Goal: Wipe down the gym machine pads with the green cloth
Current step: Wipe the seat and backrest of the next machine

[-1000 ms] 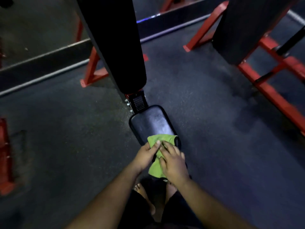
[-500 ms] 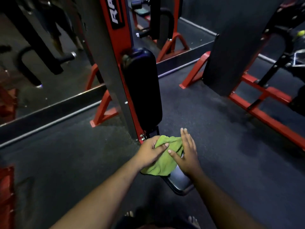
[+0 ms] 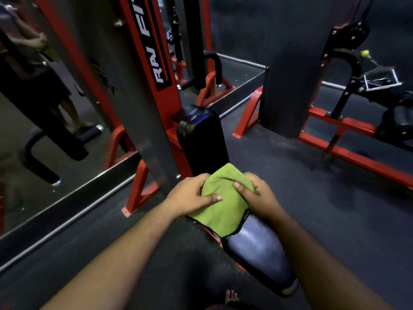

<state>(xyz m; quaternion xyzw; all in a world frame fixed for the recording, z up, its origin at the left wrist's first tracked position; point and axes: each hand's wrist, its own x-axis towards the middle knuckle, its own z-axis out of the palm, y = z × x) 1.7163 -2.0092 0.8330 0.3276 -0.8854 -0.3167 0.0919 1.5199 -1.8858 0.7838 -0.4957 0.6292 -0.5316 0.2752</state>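
Both hands grip green cloth (image 3: 220,201) over seat pad (image 3: 257,249): left hand (image 3: 192,195) at 9 o'clock, right hand (image 3: 259,195) at 3, fingers clenched on it.

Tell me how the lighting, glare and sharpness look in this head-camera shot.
Head view: dim overall, the floor and far equipment sunk in shadow; a pale sheen of glare on the seat pad; wide-angle bending of the red upright; the green cloth reads clearly, while the left hand and right hand look slightly soft.
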